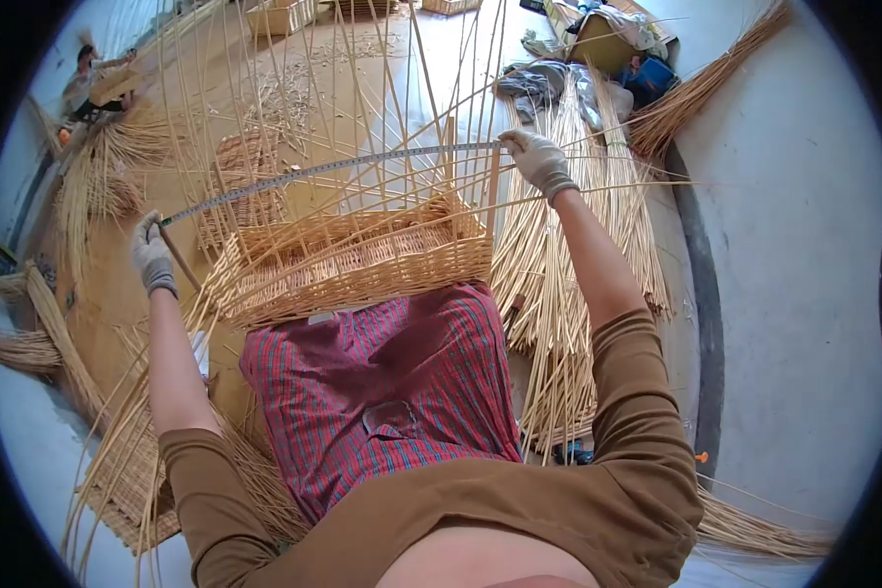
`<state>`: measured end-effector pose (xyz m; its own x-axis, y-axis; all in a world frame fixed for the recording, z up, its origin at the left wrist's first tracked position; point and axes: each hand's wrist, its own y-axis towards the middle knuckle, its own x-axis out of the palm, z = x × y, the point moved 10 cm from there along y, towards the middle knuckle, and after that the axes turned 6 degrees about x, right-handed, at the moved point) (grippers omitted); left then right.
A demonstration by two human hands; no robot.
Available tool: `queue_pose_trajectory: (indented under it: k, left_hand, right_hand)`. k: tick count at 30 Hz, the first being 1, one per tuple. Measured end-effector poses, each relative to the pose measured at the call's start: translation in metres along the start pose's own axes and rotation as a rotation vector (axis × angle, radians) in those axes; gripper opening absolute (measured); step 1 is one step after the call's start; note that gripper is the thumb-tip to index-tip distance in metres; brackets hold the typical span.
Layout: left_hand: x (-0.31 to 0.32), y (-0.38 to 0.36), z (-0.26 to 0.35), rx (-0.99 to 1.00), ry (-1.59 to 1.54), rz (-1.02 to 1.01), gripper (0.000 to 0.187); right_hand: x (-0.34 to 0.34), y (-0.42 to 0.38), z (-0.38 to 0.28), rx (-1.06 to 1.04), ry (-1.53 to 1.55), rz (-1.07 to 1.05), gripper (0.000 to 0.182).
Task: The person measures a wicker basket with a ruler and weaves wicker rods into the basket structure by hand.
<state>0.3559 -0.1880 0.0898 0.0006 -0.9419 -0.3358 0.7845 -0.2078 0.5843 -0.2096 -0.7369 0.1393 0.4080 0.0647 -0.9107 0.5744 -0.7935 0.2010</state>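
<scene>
A partly woven wicker basket (363, 277) rests against my knees, with tall loose canes rising from its far side. Above it a tape measure (335, 165) is stretched in a slight arc from one hand to the other. My left hand (153, 257), in a pale glove, is closed on the tape's left end, near a wooden stick (179, 257) at the basket's left corner. At the other end my right hand (539, 162), gloved too, pinches the tape beside the top of an upright stick (493, 191) at the right corner. A striped red cloth (382, 392) covers my lap.
Bundles of long canes (568, 245) lie on the floor to my right. More canes (108, 167) and a woven panel (132, 480) are at my left. Another person (98, 83) sits at the far left. Baskets (282, 17) stand at the back.
</scene>
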Motion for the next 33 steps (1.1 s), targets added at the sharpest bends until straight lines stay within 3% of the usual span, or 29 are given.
queue_pose_trajectory:
  k: [5,7,8,9,10,11,12,13,14,15,16,17,18,19,20,22,23,26,28,30,33]
  left_hand:
    - [0.002,-0.005,0.004,0.015,-0.021,0.020,0.024]
    - [-0.012,-0.016,0.038,0.117,0.121,0.199,0.025]
    - [-0.022,-0.025,0.056,0.152,0.143,0.328,0.029]
    - [-0.034,-0.042,0.074,0.190,0.191,0.465,0.033]
    - [-0.035,-0.062,0.104,0.299,0.385,0.460,0.038]
    - [-0.030,-0.089,0.120,0.275,0.276,0.411,0.039]
    - [-0.025,-0.117,0.136,0.246,0.167,0.365,0.041]
    - [-0.019,-0.145,0.152,0.212,0.062,0.325,0.043]
    - [-0.014,-0.179,0.174,0.357,0.119,0.263,0.039]
    - [0.000,-0.211,0.156,0.258,0.039,0.136,0.026]
    - [0.002,-0.234,0.144,0.254,0.047,-0.033,0.018]
    - [0.008,-0.256,0.133,0.247,0.047,-0.205,0.011]
    - [0.000,-0.274,0.106,0.106,-0.049,-0.214,0.008]
    - [-0.008,-0.285,0.079,-0.034,-0.142,-0.219,0.007]
    - [-0.018,-0.286,0.069,-0.031,-0.141,-0.225,0.007]
    - [-0.033,-0.292,0.042,-0.129,-0.109,-0.246,0.010]
    - [-0.032,-0.289,0.045,-0.070,-0.046,-0.311,0.010]
    - [-0.012,-0.279,0.056,-0.050,-0.121,-0.397,0.013]
    - [0.003,-0.262,0.075,0.013,-0.150,-0.393,0.022]
    - [0.006,-0.237,0.106,0.149,-0.193,-0.250,0.030]
    - [0.024,-0.191,0.126,0.278,-0.103,-0.143,0.035]
  right_hand:
    - [-0.002,0.001,-0.002,0.027,-0.036,-0.007,0.033]
    - [-0.012,-0.001,-0.005,-0.001,-0.172,0.137,0.033]
    - [-0.033,-0.021,-0.020,-0.096,0.068,0.305,0.031]
    - [-0.030,-0.024,-0.027,-0.149,0.091,0.325,0.031]
    - [-0.048,-0.057,-0.073,-0.257,0.215,0.394,0.021]
    - [-0.061,-0.094,-0.126,-0.418,0.290,0.384,0.014]
    - [-0.069,-0.134,-0.182,-0.432,0.177,0.275,0.013]
    - [-0.041,-0.161,-0.195,-0.337,0.110,0.085,0.010]
    - [-0.023,-0.202,-0.221,-0.447,0.024,0.001,0.009]
    - [0.017,-0.237,-0.226,-0.535,0.183,-0.261,0.014]
    - [0.052,-0.280,-0.227,-0.536,0.071,-0.471,0.016]
    - [0.091,-0.319,-0.209,-0.319,-0.120,-0.804,0.023]
    - [0.122,-0.367,-0.189,-0.375,-0.074,-0.958,0.031]
    - [0.144,-0.412,-0.166,-0.368,-0.185,-1.089,0.034]
    - [0.149,-0.438,-0.170,-0.361,-0.295,-1.221,0.037]
    - [0.149,-0.435,-0.181,-0.379,-0.335,-1.251,0.039]
    - [0.145,-0.427,-0.196,-0.402,-0.380,-1.277,0.040]
    - [0.126,-0.334,-0.279,-0.433,-0.176,-0.780,0.034]
    - [0.120,-0.278,-0.336,-0.618,0.088,-0.438,0.037]
    - [0.105,-0.241,-0.374,-0.833,0.097,0.103,0.038]
    - [0.156,-0.198,-0.374,-0.692,-0.014,0.068,0.032]
